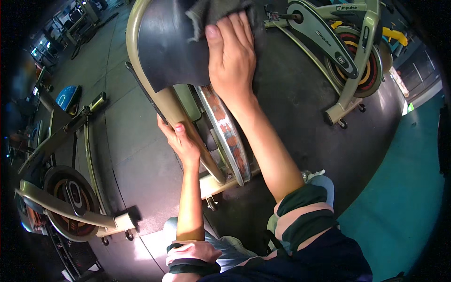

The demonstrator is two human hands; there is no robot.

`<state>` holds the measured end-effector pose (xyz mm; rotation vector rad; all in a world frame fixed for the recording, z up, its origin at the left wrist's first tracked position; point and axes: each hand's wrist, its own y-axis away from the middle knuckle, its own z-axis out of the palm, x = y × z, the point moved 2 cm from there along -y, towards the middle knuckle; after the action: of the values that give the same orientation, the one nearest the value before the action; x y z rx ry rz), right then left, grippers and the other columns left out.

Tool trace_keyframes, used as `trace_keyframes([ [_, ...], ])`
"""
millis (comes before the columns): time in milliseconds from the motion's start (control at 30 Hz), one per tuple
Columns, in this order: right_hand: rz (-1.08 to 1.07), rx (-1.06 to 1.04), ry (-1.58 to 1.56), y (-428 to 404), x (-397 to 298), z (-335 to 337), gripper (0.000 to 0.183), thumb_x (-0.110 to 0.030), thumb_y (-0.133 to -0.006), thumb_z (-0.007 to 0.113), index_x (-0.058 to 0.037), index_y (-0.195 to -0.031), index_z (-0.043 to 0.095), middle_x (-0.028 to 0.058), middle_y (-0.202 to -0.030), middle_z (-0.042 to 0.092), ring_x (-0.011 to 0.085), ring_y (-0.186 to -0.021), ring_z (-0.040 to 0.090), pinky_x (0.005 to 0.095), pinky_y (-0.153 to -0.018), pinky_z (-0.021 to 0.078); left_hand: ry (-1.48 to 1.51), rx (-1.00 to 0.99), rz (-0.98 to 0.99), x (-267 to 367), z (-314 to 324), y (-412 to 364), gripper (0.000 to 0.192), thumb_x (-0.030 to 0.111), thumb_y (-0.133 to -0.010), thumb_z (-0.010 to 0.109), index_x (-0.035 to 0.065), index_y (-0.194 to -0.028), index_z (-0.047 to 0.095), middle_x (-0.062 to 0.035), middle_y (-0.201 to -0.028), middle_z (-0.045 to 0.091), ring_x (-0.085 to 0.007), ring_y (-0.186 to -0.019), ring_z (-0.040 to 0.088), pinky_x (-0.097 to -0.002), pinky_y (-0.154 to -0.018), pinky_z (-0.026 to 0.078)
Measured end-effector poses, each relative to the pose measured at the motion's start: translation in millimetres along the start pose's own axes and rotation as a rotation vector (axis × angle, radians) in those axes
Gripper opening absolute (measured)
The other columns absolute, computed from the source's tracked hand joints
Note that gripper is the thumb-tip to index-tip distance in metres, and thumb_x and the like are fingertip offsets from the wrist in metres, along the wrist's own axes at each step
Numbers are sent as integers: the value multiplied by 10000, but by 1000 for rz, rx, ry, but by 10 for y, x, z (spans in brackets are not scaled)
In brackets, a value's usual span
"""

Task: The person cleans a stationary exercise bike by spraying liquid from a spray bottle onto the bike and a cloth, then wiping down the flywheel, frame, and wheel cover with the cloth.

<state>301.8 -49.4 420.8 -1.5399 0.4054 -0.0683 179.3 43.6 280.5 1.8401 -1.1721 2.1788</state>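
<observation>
A spin bike with a gold-beige frame tube [165,102] stands directly before me. My right hand [232,56] presses a dark grey cloth [218,14] onto the black cover [169,46] over the top of the bike's front wheel. Lower down, my left hand [183,144] grips the frame tube, thumb on top and fingers around its far side. Between my forearms shows the worn metal rim of the flywheel [225,130], with brown, rust-like patches. The bike's front foot bar [215,187] rests on the floor on a small caster [211,203].
Another spin bike [345,53] stands at the right, and one more [74,208] at the left. Dark rubber matting [141,151] covers the floor, bordered by a teal floor area [394,183] at the right. A blue domed object [67,97] lies at the far left.
</observation>
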Motion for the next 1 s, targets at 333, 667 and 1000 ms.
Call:
trace_keyframes([
  [333,48,-168,-168,-384,93,-98,251,-211,-928,453,16,-964,554,223,-1015,546,399,-972,517,432,-878,386,22,-22,-30,32,-1,-13,757,573,-907,368,-34,-1349,269,-176,-1209,464,-242,-1085,446,-337,-959,318],
  [667,304,-486,-560,-924,401,133,473,-274,-930,492,21,-1295,434,202,-1268,514,271,-1191,481,319,-1005,348,-5,-12,-51,43,-4,3,772,590,-903,355,-33,-1351,274,-178,-1196,476,-249,-1083,450,-339,-960,315],
  [1000,630,-179,-470,801,248,-507,340,-203,-949,468,29,-1190,532,172,-1204,544,201,-1108,515,318,-963,362,-15,-6,-3,15,-3,-4,743,571,-912,352,-34,-1339,290,-183,-1205,462,-253,-1103,435,-340,-971,302],
])
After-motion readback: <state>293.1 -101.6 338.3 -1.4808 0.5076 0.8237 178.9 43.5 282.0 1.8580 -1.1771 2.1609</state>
